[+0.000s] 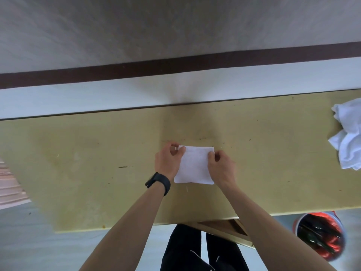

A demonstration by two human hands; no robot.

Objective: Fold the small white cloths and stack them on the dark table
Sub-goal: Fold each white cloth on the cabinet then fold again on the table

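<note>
Midway along the olive surface (78, 153), a small white cloth (195, 167) lies flat, folded to a rectangle. The left hand (168, 159) and right hand (220, 165) each hold one of its far corners, each grip pinched tight on the fabric between thumb and fingers. A heap of crumpled white cloths (347, 137) sits at the surface's right end. Beyond the surface's near edge, to the right, stands a red bucket (320, 235). A black wristband (159, 181) circles the left wrist.

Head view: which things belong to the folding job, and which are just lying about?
Job: white cloth, pinched at its far corners by left hand and right hand; crumpled cloth pile at right; table.
Lying about: red bin on the floor; black wristband.
</note>
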